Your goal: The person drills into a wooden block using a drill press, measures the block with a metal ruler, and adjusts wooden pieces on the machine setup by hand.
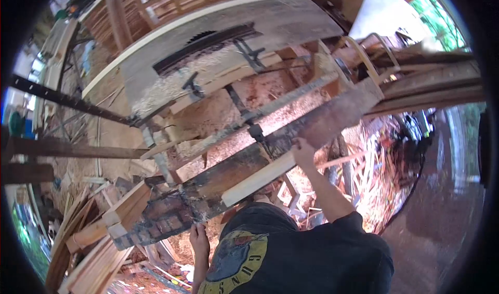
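A pale squared length of wood (260, 178) lies slantwise on the long, worn metal machine bed (228, 169) in front of me. Its far right end is under my right hand (303, 152), whose fingers close over it. My left hand (198, 235) is low beside the near left edge of the bed, fingers curled. What those fingers hold, if anything, is too small to tell. Beyond the bed stands a saw table (291, 18) with a toothed circular blade (204, 36) rising beside a dark guide bar (208, 49).
Cut wooden blocks (127, 208) and stacked planks (96, 268) lie at the lower left. Sawdust and thin offcuts (366, 179) cover the floor at right. Long timbers (431, 89) extend at upper right. A dark perforated metal bar (67, 99) crosses the left side.
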Demonstrator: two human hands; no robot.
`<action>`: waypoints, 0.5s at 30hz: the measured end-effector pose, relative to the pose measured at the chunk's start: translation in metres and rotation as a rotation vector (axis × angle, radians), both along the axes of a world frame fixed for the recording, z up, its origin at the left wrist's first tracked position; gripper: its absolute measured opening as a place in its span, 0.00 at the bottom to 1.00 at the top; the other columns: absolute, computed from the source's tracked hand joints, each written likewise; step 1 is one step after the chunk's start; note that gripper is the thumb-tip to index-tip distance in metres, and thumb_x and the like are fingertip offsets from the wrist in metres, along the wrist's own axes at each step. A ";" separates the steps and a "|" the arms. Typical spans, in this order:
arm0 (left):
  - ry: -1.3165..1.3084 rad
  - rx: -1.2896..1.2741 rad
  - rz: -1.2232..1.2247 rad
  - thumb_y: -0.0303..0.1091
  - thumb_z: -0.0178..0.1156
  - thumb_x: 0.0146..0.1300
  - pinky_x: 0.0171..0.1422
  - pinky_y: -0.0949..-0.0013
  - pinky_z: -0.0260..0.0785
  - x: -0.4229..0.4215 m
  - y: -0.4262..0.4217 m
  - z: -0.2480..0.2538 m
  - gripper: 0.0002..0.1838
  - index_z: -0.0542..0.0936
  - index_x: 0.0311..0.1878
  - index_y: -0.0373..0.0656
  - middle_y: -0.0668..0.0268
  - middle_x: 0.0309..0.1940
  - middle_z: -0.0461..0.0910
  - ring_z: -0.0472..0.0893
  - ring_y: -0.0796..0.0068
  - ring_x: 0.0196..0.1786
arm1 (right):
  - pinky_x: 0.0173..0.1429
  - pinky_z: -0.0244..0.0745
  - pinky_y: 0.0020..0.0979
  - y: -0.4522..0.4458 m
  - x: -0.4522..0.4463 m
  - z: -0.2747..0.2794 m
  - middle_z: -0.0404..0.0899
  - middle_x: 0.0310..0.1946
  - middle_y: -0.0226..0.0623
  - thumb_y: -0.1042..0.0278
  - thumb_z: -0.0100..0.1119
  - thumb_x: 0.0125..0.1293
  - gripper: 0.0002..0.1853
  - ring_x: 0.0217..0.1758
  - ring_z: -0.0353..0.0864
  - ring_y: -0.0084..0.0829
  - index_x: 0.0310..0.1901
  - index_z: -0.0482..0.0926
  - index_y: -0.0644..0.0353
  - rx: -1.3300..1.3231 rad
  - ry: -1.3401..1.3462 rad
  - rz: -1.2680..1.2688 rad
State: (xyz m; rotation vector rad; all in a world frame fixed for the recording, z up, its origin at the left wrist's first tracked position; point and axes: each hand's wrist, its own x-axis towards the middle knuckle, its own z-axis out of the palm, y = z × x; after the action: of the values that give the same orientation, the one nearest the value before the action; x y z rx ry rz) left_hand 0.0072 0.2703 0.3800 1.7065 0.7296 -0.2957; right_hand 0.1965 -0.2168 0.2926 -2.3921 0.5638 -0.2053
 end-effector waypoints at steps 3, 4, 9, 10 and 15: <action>-0.081 0.182 -0.188 0.45 0.61 0.78 0.47 0.62 0.73 0.027 -0.004 -0.028 0.21 0.82 0.40 0.32 0.61 0.30 0.83 0.80 0.69 0.37 | 0.56 0.82 0.49 -0.072 -0.013 0.008 0.89 0.45 0.53 0.61 0.64 0.64 0.17 0.51 0.89 0.53 0.53 0.88 0.53 -0.026 0.179 -0.132; -0.060 0.235 -0.258 0.46 0.61 0.78 0.47 0.62 0.73 0.038 -0.008 -0.031 0.21 0.83 0.41 0.32 0.60 0.30 0.83 0.80 0.69 0.37 | 0.56 0.82 0.49 -0.096 -0.013 -0.012 0.89 0.45 0.54 0.62 0.64 0.64 0.17 0.51 0.89 0.54 0.53 0.88 0.53 -0.073 0.207 -0.135; 0.046 0.425 -0.499 0.49 0.63 0.74 0.49 0.55 0.77 0.090 -0.016 -0.063 0.22 0.85 0.48 0.34 0.47 0.37 0.87 0.87 0.53 0.41 | 0.60 0.81 0.51 -0.136 0.011 -0.050 0.88 0.47 0.55 0.62 0.65 0.62 0.18 0.54 0.88 0.57 0.54 0.87 0.55 -0.149 0.362 -0.122; 0.084 0.467 -0.540 0.49 0.62 0.74 0.50 0.53 0.77 0.094 -0.014 -0.072 0.22 0.86 0.48 0.35 0.45 0.37 0.88 0.88 0.49 0.42 | 0.62 0.81 0.51 -0.140 0.015 -0.062 0.87 0.51 0.55 0.61 0.65 0.63 0.21 0.56 0.87 0.57 0.57 0.86 0.56 -0.128 0.389 -0.094; 0.122 0.625 -0.593 0.49 0.61 0.74 0.54 0.48 0.78 0.099 -0.009 -0.098 0.22 0.87 0.51 0.37 0.42 0.43 0.88 0.88 0.41 0.49 | 0.77 0.69 0.54 -0.136 0.028 -0.113 0.66 0.76 0.59 0.47 0.67 0.68 0.41 0.77 0.67 0.62 0.78 0.67 0.56 -0.244 0.493 -0.001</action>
State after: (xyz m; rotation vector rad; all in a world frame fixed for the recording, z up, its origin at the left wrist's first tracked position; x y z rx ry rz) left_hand 0.1057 0.2610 0.2818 2.5100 0.3990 -0.6326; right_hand 0.2249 -0.3532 0.1799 -2.6901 0.7999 0.3471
